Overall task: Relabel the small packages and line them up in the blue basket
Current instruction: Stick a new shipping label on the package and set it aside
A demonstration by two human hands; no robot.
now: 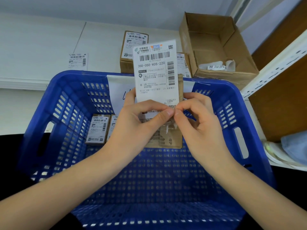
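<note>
A white shipping label point(155, 70) stands upright over a small brown package point(169, 138), both held above the blue basket point(69, 90). My left hand point(132, 123) grips the package and the label's lower part. My right hand point(199, 120) pinches the label's lower edge next to my left thumb. Two labelled small packages point(98, 128) stand side by side at the basket's far left floor; the second is partly hidden behind my left hand.
Behind the basket, a labelled brown package point(131, 47) and another point(182, 63) sit on the white table. A loose label point(78, 61) lies at the left. An open cardboard box point(216, 47) with scraps stands at the right, beside a white shelf post point(274, 68).
</note>
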